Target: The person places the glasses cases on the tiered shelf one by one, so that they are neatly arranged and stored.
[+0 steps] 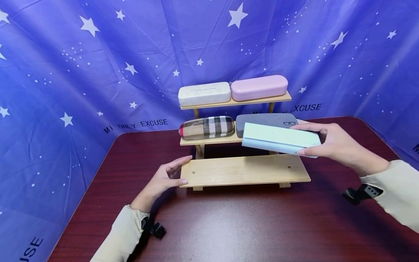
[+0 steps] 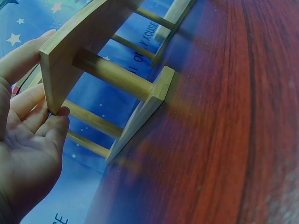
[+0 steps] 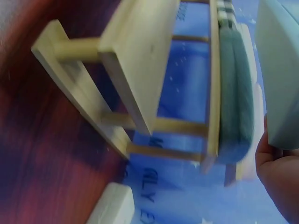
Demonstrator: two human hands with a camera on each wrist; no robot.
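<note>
My right hand (image 1: 340,145) grips the right end of a pale mint-blue glasses case (image 1: 278,136) between thumb and fingers. The case hangs tilted above the right side of a three-tier wooden rack (image 1: 242,171), partly covering a grey glasses case (image 1: 262,120) on the middle tier. With thumb and fingers at the corners, my left hand (image 1: 163,178) holds the left end of the bottom tier; the left wrist view shows its fingers (image 2: 42,109) against the board's end. Beside the grey case lies a plaid glasses case (image 1: 207,127).
On the top tier are a white glasses case (image 1: 204,93) and a pink one (image 1: 259,87). A pale block (image 3: 112,205) appears low in the right wrist view, its kind unclear. The rack stands on a dark red wooden table (image 1: 222,225) before a blue starry curtain (image 1: 157,43).
</note>
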